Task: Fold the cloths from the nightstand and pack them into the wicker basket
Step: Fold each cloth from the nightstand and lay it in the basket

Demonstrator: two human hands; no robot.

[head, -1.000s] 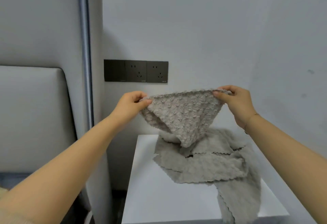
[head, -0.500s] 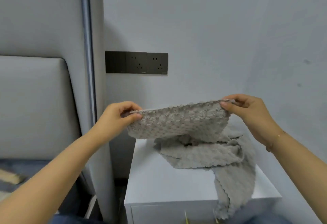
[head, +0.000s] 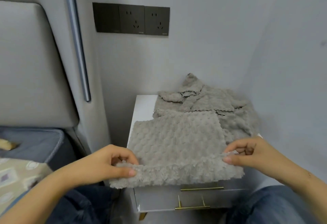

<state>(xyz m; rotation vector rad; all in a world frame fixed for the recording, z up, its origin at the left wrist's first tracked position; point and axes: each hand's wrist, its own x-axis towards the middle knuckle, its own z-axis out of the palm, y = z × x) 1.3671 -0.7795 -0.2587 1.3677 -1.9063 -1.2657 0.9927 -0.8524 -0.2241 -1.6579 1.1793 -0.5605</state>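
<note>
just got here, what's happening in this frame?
A person is laying one grey cloth flat on the white nightstand. The left hand and right hand each pinch a near corner at the front edge. More unfolded cloths sit piled behind it. No wicker basket is in view.

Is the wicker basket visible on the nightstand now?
No, the nightstand carries only grey cloths; no basket shows anywhere.

Nightstand [head: 141, 106] top mostly under cloths [head: 177, 144]
</note>
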